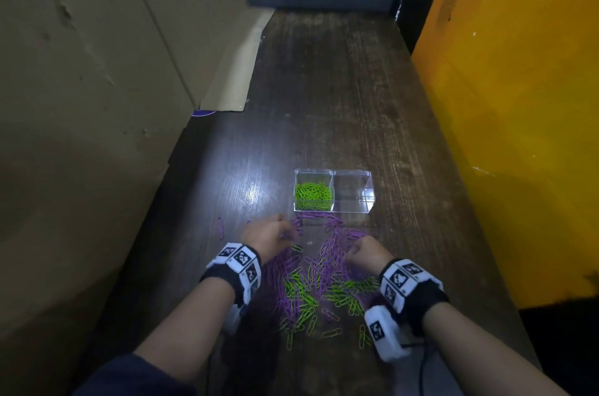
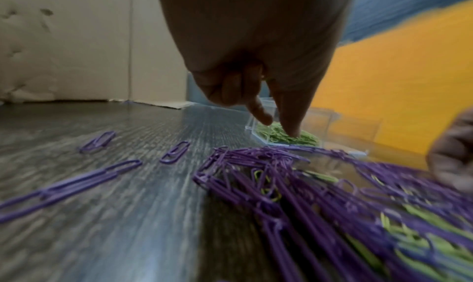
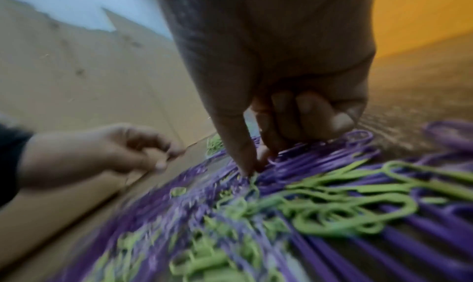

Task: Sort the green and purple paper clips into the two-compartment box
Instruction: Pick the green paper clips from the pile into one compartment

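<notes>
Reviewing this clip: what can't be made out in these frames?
- Left hand: whether it holds a clip. Head view shows only its back; both wrist views are blurred.
- Right hand: fingertips pinch in the pile, but motion blur hides which clip colour.
- Right compartment of the box: looks empty in head view; clear walls and glare could hide a few clips.

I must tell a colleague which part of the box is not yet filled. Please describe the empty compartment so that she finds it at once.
On the dark wooden table, just beyond the pile of paper clips, stands a small clear box with two compartments. The empty compartment is the one on the right, towards the yellow wall. Its neighbour on the left holds green clips; this one holds nothing.
</notes>
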Tool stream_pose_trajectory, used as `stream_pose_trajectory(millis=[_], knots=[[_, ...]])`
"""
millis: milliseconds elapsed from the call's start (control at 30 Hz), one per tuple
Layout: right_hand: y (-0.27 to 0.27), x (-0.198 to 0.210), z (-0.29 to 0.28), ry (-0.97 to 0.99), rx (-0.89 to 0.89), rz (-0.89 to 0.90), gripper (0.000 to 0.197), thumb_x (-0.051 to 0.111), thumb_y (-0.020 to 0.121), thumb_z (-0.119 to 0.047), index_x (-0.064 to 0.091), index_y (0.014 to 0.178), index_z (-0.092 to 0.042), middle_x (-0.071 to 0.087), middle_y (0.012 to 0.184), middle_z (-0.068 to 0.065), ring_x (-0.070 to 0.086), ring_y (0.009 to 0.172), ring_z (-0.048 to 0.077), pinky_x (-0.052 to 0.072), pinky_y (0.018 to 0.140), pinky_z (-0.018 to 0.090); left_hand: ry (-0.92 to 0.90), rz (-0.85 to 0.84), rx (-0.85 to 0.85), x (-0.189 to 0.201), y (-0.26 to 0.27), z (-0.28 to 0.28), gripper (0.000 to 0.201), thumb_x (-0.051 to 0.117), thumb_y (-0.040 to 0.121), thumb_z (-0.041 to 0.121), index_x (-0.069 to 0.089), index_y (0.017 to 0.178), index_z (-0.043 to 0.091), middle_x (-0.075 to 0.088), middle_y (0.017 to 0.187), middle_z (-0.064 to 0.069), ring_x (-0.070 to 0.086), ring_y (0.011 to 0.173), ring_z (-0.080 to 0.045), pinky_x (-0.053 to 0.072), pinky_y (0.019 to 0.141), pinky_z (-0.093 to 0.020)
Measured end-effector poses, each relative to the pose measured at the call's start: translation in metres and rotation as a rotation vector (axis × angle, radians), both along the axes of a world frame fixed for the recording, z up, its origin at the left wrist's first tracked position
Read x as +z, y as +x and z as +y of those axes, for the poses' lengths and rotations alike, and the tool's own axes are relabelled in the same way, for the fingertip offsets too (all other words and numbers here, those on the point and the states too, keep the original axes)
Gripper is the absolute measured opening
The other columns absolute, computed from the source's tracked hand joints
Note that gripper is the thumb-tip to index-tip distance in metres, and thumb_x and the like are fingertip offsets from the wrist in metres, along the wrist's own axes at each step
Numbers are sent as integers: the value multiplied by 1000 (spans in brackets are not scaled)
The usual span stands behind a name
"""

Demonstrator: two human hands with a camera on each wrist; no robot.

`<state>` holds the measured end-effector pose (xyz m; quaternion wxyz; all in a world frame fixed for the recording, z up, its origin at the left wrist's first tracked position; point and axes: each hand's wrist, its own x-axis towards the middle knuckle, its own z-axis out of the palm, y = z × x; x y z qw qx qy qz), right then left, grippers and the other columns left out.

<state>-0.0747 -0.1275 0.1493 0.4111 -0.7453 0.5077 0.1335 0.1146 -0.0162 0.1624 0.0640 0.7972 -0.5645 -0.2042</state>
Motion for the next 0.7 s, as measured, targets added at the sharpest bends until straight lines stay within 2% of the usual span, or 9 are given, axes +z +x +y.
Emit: stream_pose_trajectory(millis=[33, 100, 233, 333, 433, 500, 600, 700], knots=[[-2, 0, -3, 36, -33, -47, 44, 61, 82, -8, 45, 42, -17, 36, 26, -6, 36, 33, 3, 31, 46, 20, 40, -30, -65, -1, -3, 0, 24, 58, 88, 35, 62, 111, 31, 54, 122, 7, 58, 108, -16, 45, 83, -26], [-9, 0, -10, 97, -81, -147, 44, 62, 84, -8, 46, 44, -17, 38, 36, -7, 32, 35, 4, 28, 42, 18, 106, -54, -124, -5, -6, -1, 26, 58, 87, 35, 60, 113, 30, 53, 122, 5, 59, 107, -19, 47, 84, -29], [-21, 1, -24, 250, -263, -282, 27, 61, 85, -12, 57, 58, -13, 46, 59, 9, 39, 52, 16, 29, 51, 25, 142, -54, -121, -9, -6, -10, 20, 59, 86, 34, 63, 103, 24, 53, 119, 1, 59, 105, -22, 47, 84, -30], [-20, 13, -28, 321, -333, -345, 22, 55, 89, -10, 52, 67, -12, 39, 53, 1, 34, 44, 11, 24, 45, 17, 159, -34, -133, -9, -3, -15, 17, 59, 87, 33, 64, 98, 22, 56, 116, 0, 60, 103, -20, 47, 84, -29], [-17, 26, -26, 441, -281, -433, 29, 44, 93, -4, 47, 65, -13, 35, 37, -12, 27, 30, 0, 16, 34, 10, 109, 13, -84, -4, -5, -19, 15, 52, 91, 30, 59, 101, 21, 63, 113, 0, 61, 101, -19, 47, 84, -30], [-15, 30, -23, 470, -164, -404, 32, 39, 92, -2, 45, 63, -14, 34, 35, -12, 25, 30, 0, 15, 33, 13, 77, 67, -37, -1, -11, -22, 19, 46, 94, 28, 55, 110, 21, 65, 114, -2, 61, 103, -22, 48, 86, -31], [-18, 28, -27, 383, -15, -273, 34, 40, 90, -2, 46, 59, -16, 37, 41, -9, 26, 33, 3, 18, 37, 17, 107, 131, -14, 1, -28, -27, 26, 38, 95, 23, 56, 114, 17, 61, 120, -6, 58, 108, -25, 45, 91, -34], [-30, 26, -35, 302, 77, -115, 35, 46, 87, -4, 52, 55, -16, 43, 55, 2, 34, 44, 8, 25, 47, 23, 146, 61, -10, -2, -50, -32, 31, 36, 94, 31, 57, 107, 13, 63, 115, -11, 59, 106, -28, 45, 87, -35]])
